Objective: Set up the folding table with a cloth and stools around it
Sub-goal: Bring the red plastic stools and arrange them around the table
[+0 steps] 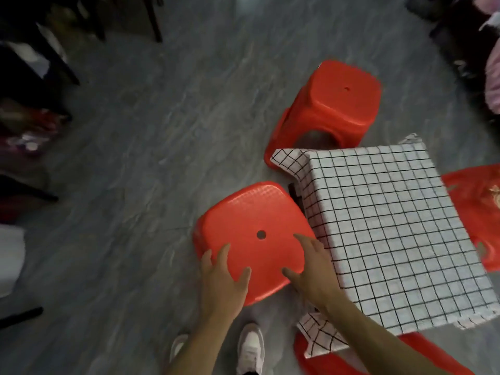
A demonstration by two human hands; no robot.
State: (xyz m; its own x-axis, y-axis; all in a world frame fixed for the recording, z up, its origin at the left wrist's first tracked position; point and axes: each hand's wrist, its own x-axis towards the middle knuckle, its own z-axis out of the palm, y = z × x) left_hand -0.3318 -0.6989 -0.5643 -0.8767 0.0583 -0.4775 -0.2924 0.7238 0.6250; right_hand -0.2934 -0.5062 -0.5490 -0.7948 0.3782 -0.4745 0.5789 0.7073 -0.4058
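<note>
Grey marbled floor point(151, 163) carries a red square plastic stool point(251, 234), left hand point(221, 280) and right hand point(311, 269) spread flat on it beside the checked-cloth table point(392, 226).

Dim indoor light, w/ soft sheen on the near red stool point(253, 236) seat top, so light comes from overhead. Faint glare on the far stool point(342, 98) beyond it. Motion blur throughout: floor point(151, 158) left of the near stool smeared, both hands soft-edged. Corners far left of the stool nearly black, no detail. Wide-angle bend at frame edges; checked cloth point(392, 231) grid lines curve.
</note>
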